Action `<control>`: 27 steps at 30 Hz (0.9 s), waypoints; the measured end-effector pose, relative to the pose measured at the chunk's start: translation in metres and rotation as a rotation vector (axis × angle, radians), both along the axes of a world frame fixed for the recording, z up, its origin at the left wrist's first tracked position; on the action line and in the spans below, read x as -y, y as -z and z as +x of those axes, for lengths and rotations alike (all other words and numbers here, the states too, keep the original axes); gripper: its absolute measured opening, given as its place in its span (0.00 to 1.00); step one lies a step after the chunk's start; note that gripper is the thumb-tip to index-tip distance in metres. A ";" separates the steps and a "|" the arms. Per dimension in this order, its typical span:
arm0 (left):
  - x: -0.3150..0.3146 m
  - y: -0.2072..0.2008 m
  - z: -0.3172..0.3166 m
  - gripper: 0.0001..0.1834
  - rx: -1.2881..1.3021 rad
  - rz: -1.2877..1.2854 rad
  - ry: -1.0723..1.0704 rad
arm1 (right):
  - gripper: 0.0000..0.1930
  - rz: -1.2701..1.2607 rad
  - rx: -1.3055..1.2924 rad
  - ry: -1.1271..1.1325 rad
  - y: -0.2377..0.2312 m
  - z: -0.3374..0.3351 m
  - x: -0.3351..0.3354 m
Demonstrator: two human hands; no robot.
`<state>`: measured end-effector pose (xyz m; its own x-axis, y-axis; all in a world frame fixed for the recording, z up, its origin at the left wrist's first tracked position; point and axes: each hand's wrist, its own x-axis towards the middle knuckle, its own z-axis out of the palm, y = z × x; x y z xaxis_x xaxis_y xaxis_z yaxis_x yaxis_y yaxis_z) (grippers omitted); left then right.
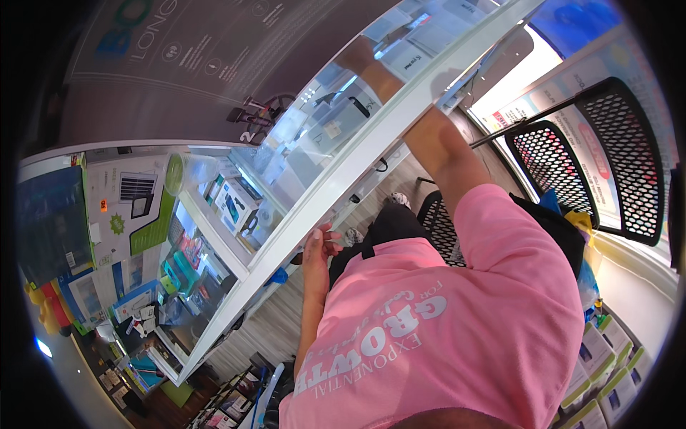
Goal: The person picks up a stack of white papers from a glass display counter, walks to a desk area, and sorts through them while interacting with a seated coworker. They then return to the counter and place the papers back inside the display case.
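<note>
My right arm reaches behind the white frame of the glass display case [343, 168]. Through the glass my right hand [357, 55] shows dim and blurred near white boxes [402, 58]; its fingers cannot be made out. A small black object [359, 107] lies inside the case below that forearm. My left hand [321, 243] is beside the case's near edge, fingers loosely bent and apart, with nothing in them. Behind the glass close to it stands a white box with a phone picture [234, 206].
Black perforated chairs [618, 157] stand at the right. Boxed goods [607, 357] are stacked at lower right. A dark printed panel [179, 71] rises beyond the case. More packaged goods, among them a white and green box [128, 193], fill the left side.
</note>
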<state>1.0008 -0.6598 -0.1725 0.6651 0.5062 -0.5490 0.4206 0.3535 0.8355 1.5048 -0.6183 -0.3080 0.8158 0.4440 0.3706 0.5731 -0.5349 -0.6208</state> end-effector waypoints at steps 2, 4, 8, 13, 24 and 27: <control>-0.001 0.001 0.003 0.27 0.005 0.002 0.022 | 0.32 -0.182 0.024 0.085 -0.001 0.021 0.021; 0.002 0.004 -0.011 0.27 -0.010 0.001 -0.027 | 0.31 -0.259 0.020 0.059 -0.023 -0.016 0.017; 0.003 0.001 -0.006 0.27 -0.004 -0.007 -0.019 | 0.28 -0.390 0.068 0.098 -0.037 -0.027 0.028; 0.002 -0.002 -0.002 0.27 0.018 0.002 0.013 | 0.27 -0.257 0.285 0.187 -0.033 -0.026 0.029; 0.000 -0.003 -0.005 0.28 0.014 0.014 -0.016 | 0.40 -0.416 0.153 0.027 -0.048 -0.087 -0.001; -0.001 -0.001 -0.007 0.30 0.000 0.022 -0.020 | 0.40 -0.459 0.122 0.008 -0.044 -0.088 -0.005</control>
